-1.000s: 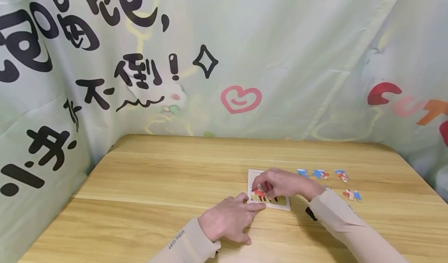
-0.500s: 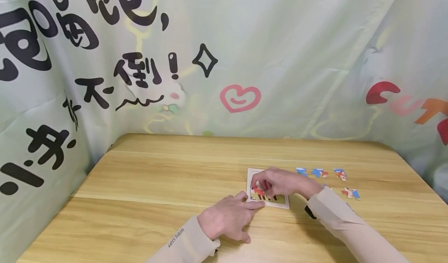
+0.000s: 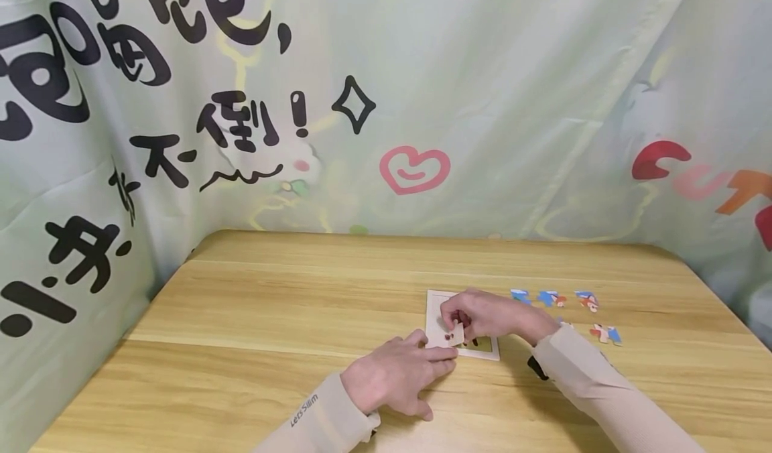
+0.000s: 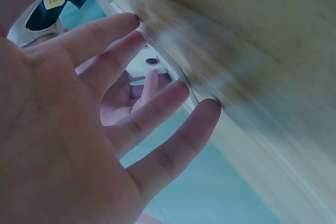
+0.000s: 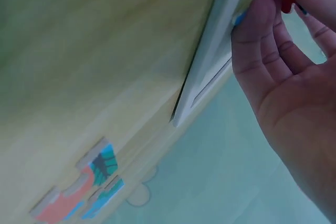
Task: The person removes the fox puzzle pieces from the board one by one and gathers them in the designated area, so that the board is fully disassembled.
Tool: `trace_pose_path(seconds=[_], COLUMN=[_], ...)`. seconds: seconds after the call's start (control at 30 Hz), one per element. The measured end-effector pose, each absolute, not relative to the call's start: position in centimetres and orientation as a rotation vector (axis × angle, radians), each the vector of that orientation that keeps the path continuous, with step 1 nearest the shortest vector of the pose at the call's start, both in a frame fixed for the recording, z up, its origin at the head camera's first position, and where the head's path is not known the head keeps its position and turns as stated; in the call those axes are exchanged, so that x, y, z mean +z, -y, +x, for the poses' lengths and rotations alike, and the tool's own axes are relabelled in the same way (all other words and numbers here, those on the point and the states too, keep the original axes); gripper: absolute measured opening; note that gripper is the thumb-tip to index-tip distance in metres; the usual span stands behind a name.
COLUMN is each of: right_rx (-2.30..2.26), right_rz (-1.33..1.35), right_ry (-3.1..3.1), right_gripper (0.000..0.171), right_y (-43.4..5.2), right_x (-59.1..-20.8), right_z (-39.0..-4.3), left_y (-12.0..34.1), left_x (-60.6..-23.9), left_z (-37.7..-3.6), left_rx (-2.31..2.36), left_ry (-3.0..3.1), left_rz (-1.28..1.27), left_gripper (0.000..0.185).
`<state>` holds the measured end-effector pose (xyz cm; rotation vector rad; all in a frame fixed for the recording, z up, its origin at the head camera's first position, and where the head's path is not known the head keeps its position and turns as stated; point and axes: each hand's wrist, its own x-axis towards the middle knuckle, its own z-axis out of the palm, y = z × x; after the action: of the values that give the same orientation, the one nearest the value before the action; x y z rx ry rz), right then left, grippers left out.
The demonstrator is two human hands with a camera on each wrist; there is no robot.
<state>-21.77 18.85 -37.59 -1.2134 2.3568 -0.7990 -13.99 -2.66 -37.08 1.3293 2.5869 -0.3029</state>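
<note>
A white-bordered jigsaw puzzle board [image 3: 433, 312] lies on the wooden table, partly covered by both hands. My right hand [image 3: 491, 313] pinches a puzzle piece [image 3: 456, 336] over the board's lower part; the piece is tilted up and shows a pale face. From the right wrist view, red shows on something at the fingertips of my right hand [image 5: 294, 72], though its outline is mostly hidden. My left hand [image 3: 395, 376] rests at the board's near left edge with fingers extended. In the left wrist view, those spread fingers of the left hand [image 4: 105, 93] touch the board's edge.
Several loose puzzle pieces lie right of the board, among them a blue one [image 3: 520, 296], a blue-and-orange one [image 3: 550, 298] and a pink-and-blue one [image 3: 605, 334]. Another piece is partly hidden behind the right sleeve [image 3: 579, 359]. A printed curtain [image 3: 494, 104] hangs behind the table [image 3: 271, 305].
The fingers of my right hand have shifted slightly right and tilted up a piece; the red picture part seen earlier at the board's left is gone from view. My left hand has stayed put.
</note>
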Motion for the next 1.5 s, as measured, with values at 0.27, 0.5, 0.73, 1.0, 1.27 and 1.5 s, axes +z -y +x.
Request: trace_pose_path(seconds=[0.27, 0.5, 0.73, 1.0, 1.27, 1.5], right_rx=[-0.930, -0.964, -0.979, -0.945, -0.972, -0.960], right_rz=[-1.142, -1.092, -1.198, -1.116, -1.103, -1.082], right_ry=[-2.232, -2.237, -2.366, -2.418, -2.413, -2.399], right_gripper=[0.021, 0.015, 0.014, 0.016, 0.017, 0.011], right_y=[-19.1, -19.2, -20.1, -21.2, -22.9, -24.4], right_x=[-37.4, -37.6, -37.2, -36.5, -35.7, -35.1], right_z=[-22.2, -22.7, -22.8, -22.7, -22.4, -22.0], left_y=[2.7, 2.7, 2.7, 2.6, 2.6, 2.6], left_x=[-37.2, -37.1, -37.0, -37.1, -37.1, -37.0], left_z=[-14.0, -14.0, -14.0, -14.0, -13.8, -13.8], left_rx=[-0.288, -0.292, -0.285, -0.272, -0.278, -0.282], left_ry=[-2.577, -2.585, -2.586, -2.586, -2.587, -2.584], left_rz=[1.317, 1.323, 1.333, 1.301, 1.294, 1.292], left_gripper=[0.082, 0.082, 0.081, 0.082, 0.081, 0.082])
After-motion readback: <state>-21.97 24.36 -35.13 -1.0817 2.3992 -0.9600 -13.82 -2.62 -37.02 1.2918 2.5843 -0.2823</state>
